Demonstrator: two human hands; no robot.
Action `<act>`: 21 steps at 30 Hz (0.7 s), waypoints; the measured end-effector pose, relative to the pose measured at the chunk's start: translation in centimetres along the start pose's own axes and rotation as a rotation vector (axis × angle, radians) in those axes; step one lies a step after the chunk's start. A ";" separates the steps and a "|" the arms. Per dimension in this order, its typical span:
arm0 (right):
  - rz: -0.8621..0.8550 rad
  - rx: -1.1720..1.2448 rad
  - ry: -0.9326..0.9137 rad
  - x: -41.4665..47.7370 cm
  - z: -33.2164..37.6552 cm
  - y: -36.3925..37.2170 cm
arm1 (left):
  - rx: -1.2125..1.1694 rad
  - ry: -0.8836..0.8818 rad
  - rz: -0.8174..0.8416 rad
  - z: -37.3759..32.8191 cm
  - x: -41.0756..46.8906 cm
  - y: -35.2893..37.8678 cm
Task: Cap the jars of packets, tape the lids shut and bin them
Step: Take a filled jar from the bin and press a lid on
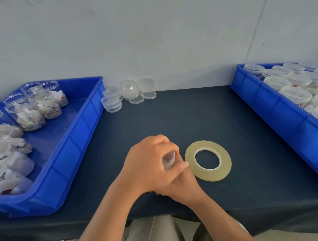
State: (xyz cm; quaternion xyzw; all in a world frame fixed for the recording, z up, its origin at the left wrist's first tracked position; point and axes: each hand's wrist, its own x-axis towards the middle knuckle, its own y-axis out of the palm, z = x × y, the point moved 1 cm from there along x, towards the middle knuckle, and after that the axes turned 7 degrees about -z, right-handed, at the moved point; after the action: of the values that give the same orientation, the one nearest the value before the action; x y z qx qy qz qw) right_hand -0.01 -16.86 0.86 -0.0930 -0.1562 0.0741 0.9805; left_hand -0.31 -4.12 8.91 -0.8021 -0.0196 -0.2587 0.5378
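Note:
My left hand (pixel 149 162) is curled over a clear jar (pixel 168 159) at the middle of the dark table, covering most of it. My right hand (pixel 182 184) lies under and behind the left, its thumb against the jar's side. A flat roll of clear tape (pixel 208 161) lies on the table just right of the jar. Loose clear lids (pixel 128 94) are stacked at the back by the wall. The left blue bin (pixel 79 123) holds open jars of packets (pixel 33 114). The right blue bin (pixel 273 102) holds capped jars (pixel 296 95).
The dark blue table (pixel 181 119) runs to a white wall behind. Its front edge is just below my forearms, with my lap beneath. The two bins flank the working area.

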 end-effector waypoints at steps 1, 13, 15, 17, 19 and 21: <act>0.010 0.004 0.026 0.0 -0.2 0.0 | -0.041 0.034 0.004 0.6 -0.1 -0.2; -0.162 -0.133 -0.038 0.2 -0.1 0.6 | -0.120 -0.255 0.031 0.1 -1.1 0.1; -0.201 -0.236 -0.070 0.1 0.0 0.8 | -0.128 -0.399 -0.038 -0.7 -1.4 1.1; -0.185 -0.253 -0.053 -0.1 0.1 0.9 | -0.121 -0.473 -0.137 -1.2 -1.2 1.6; -0.179 -0.250 -0.007 -0.2 -0.1 0.8 | -0.109 -0.440 -0.227 -1.3 -1.0 1.9; -0.173 -0.220 0.010 -0.3 -0.4 0.5 | -0.110 -0.349 -0.279 -1.2 -0.9 2.1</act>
State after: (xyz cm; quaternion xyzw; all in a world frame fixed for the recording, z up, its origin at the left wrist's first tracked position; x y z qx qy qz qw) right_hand -0.23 -16.48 0.26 -0.1867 -0.1661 -0.0290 0.9678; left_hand -0.90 -5.79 7.10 -0.8523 -0.2088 -0.1887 0.4410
